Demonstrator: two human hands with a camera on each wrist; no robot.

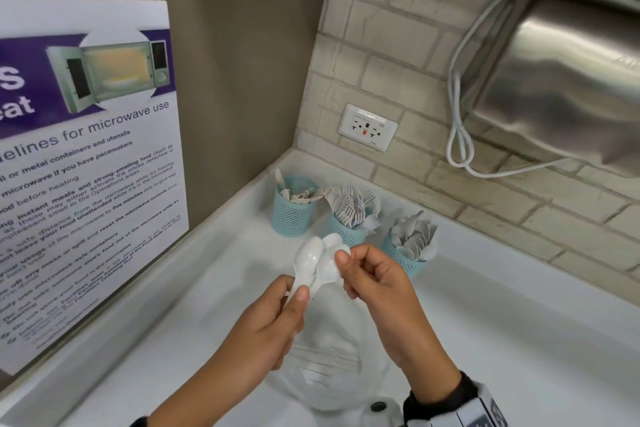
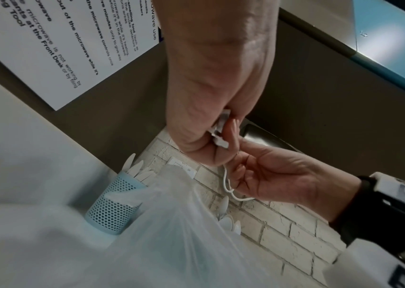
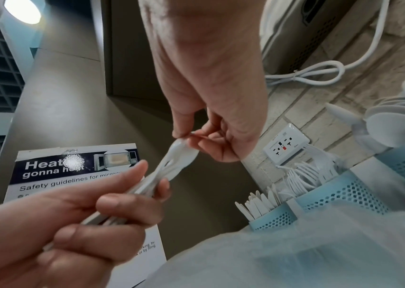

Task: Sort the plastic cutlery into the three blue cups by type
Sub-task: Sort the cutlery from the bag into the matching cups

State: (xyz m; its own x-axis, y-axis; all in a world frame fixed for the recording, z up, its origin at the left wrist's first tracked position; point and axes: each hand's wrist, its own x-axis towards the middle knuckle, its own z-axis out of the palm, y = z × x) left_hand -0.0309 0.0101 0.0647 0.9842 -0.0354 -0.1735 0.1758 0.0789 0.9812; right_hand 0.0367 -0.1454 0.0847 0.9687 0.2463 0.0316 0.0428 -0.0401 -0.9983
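Three blue mesh cups stand in a row at the back of the white counter [image 1: 519,340]: a knife cup [image 1: 292,215] on the left, a fork cup [image 1: 348,232] in the middle, a spoon cup [image 1: 405,262] on the right. My left hand [image 1: 273,319] grips the handles of a bunch of white plastic spoons [image 1: 317,262] held above the counter. My right hand [image 1: 374,277] pinches the bowl of one spoon at the bunch's top between thumb and forefinger. In the right wrist view the spoons [image 3: 174,161] run from the left hand's fingers [image 3: 113,202] up to that pinch.
A clear plastic bag [image 1: 329,364] with more cutlery lies on the counter under my hands. A microwave safety poster [image 1: 86,166] leans on the left wall. A wall socket [image 1: 367,127], a steel dispenser [image 1: 568,80] and a looped white cable [image 1: 460,146] are on the brick wall.
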